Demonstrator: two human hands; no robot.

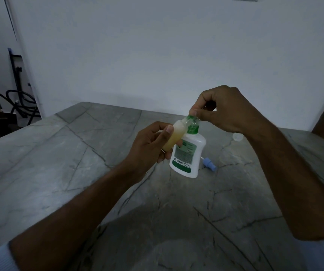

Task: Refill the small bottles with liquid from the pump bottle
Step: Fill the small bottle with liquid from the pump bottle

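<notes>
Head view: the left hand (149, 145) grasps a small bottle (174, 136) of yellowish liquid, tilted against the pump bottle (187, 153), whose green pump top (193, 122) the right hand (223, 110) pinches, above the marble tabletop (59, 163); a blue sprayer cap (209, 163) lies just right.

Grey veined stone table (59, 163), blue spray cap (209, 162) lying on it, clear cap (237, 137) behind

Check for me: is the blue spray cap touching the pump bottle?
Apart. The head view shows the blue spray cap lying on the table right of the pump bottle, with bare tabletop between them.
</notes>
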